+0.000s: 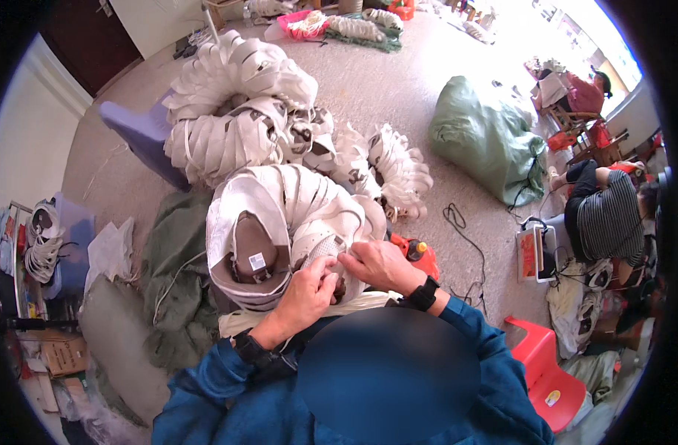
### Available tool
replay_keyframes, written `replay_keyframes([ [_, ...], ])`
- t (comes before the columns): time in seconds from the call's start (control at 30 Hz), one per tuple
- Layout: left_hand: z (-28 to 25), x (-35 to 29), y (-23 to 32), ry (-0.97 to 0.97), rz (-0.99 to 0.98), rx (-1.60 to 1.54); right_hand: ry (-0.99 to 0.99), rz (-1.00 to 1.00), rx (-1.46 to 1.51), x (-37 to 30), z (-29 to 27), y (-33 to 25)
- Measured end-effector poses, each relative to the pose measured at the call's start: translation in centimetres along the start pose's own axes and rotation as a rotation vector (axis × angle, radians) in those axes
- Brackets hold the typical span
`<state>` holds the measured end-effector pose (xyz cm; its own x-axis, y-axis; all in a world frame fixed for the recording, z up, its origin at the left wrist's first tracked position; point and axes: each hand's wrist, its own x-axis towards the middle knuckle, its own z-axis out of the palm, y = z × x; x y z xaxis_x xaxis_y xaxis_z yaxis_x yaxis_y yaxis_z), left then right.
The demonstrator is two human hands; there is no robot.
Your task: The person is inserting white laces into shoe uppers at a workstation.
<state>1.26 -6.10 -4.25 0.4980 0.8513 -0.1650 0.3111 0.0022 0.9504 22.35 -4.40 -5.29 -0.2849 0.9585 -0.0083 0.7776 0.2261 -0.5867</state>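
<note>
A bundle of white shoe uppers (309, 200), nested one in another, lies in front of me. Its nearest upper opens toward me with a brown lining (251, 248) and a small white label inside. Just right of that opening, my left hand (313, 288) is closed, its thumb and fingers pinching the edge of a white mesh shoe upper. Close beside it my right hand (383, 265) has its fingers curled and pressed together at the same upper. Whatever sits between the right fingertips is too small to make out. Both wrists wear black bands.
More strung bundles of uppers (235, 137) rest on a purple chair (135, 126) ahead. Dark green cloth (179, 274) lies at left. A green sack (480, 137), black cord (468, 259) and red stool (550, 378) are at right. Two people sit working at far right.
</note>
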Motion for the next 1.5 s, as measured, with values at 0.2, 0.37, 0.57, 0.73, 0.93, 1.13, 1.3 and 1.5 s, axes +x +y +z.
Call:
replay_keyframes([
  [0.2, 0.2, -0.1, 1.2, 0.129, -0.065, 0.011, -0.054, -0.189, -0.022, -0.5, -1.6, -2.7],
  [0.37, 0.7, 0.9, -0.1, 0.206, 0.127, 0.224, 0.016, -0.211, -0.014, -1.1, -0.4, -2.9],
  [0.57, -2.8, -0.8, 2.0, 0.001, -0.171, -0.465, 0.098, 0.051, 0.398, -0.6, 0.7, 0.6],
  [0.73, -11.8, -2.8, 6.0, 0.228, 0.108, -1.148, 0.065, 0.180, 0.679, 0.1, 1.4, 0.5],
  [0.93, -3.8, -1.4, 2.4, 0.051, 0.034, -0.591, -0.035, 0.266, 1.284, -3.1, 0.6, -2.2],
  [1.13, -0.2, -2.6, 1.0, -0.250, -0.130, -0.297, 0.044, 0.208, 1.717, -4.5, -4.6, -2.2],
  [1.3, -3.8, -4.7, -1.0, -0.267, -0.217, -0.183, 0.639, 0.176, 1.686, -4.7, -7.4, 3.9],
  [1.5, -3.6, -3.2, 2.0, -0.184, 0.050, 0.164, 0.129, 0.377, 1.060, -6.0, -4.6, 2.2],
])
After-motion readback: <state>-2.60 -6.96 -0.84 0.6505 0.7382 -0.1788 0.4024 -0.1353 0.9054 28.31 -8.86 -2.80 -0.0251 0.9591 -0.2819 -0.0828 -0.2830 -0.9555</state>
